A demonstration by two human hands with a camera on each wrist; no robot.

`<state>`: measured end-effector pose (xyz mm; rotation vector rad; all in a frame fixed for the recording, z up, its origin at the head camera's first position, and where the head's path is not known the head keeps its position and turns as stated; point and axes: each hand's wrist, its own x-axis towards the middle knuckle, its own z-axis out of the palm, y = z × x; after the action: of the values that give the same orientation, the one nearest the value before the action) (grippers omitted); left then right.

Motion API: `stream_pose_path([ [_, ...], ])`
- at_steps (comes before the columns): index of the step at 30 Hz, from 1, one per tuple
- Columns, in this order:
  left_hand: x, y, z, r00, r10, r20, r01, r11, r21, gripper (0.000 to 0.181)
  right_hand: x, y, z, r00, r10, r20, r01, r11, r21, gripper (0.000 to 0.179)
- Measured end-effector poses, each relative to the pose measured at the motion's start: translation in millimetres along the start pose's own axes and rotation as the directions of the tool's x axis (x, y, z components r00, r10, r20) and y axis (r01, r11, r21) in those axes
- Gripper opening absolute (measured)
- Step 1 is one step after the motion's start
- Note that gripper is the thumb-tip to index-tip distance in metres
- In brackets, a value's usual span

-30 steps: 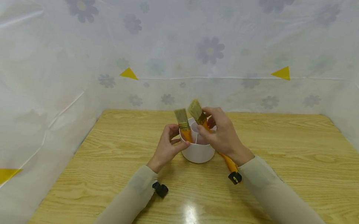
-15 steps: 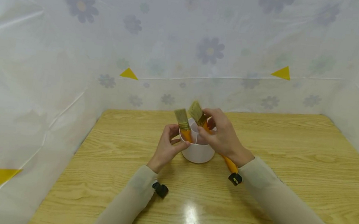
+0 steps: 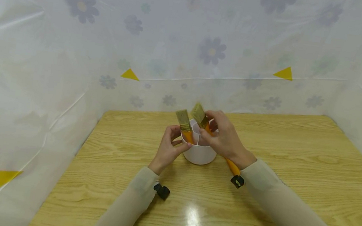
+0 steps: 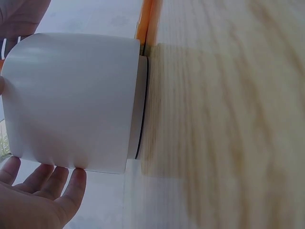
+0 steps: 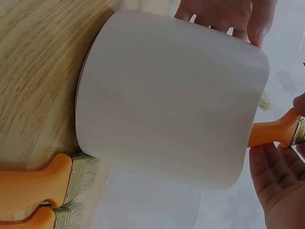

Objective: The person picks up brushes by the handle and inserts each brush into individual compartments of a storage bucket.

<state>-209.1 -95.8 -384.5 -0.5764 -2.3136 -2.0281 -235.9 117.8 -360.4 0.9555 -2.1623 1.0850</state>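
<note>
A round white divided holder [image 3: 200, 156] stands upright on the table, its inside split into compartments. My left hand [image 3: 170, 151] grips it from the left, fingers along the wall and thumb at the rim. One paintbrush [image 3: 184, 121] leans in the holder's left part, bristles up. Over the right part, my right hand [image 3: 226, 139] pinches a second paintbrush [image 3: 198, 113] near its ferrule, bristles up. In the right wrist view this brush's orange handle [image 5: 267, 134] passes down behind the rim; its lower end is hidden.
In the right wrist view, two more orange-handled paintbrushes [image 5: 35, 191] lie beside the holder on the wood-grain table [image 3: 116, 195]. White flower-print sheeting [image 3: 175, 52] rises behind the table and along its sides. Black devices [image 3: 162, 191] sit at both wrists.
My right hand and its paintbrush have sunk slightly toward the holder. The left hand, the holder and the leaning paintbrush have stayed in place.
</note>
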Motion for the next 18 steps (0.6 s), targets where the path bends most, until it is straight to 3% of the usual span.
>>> stream_pose_path([
  [8,9.9,-34.2,-1.8,1.000,0.006,-0.017,-0.006,1.000,0.012,0.066,-1.2,0,0,1.000,0.001,0.005,-0.001,1.000,0.005,0.050],
  [18,9.1,-34.9,-0.1,0.998,0.040,-0.047,-0.039,0.999,0.021,0.060,-2.4,1,1,1.000,-0.015,-0.001,0.015,1.000,0.014,0.050],
])
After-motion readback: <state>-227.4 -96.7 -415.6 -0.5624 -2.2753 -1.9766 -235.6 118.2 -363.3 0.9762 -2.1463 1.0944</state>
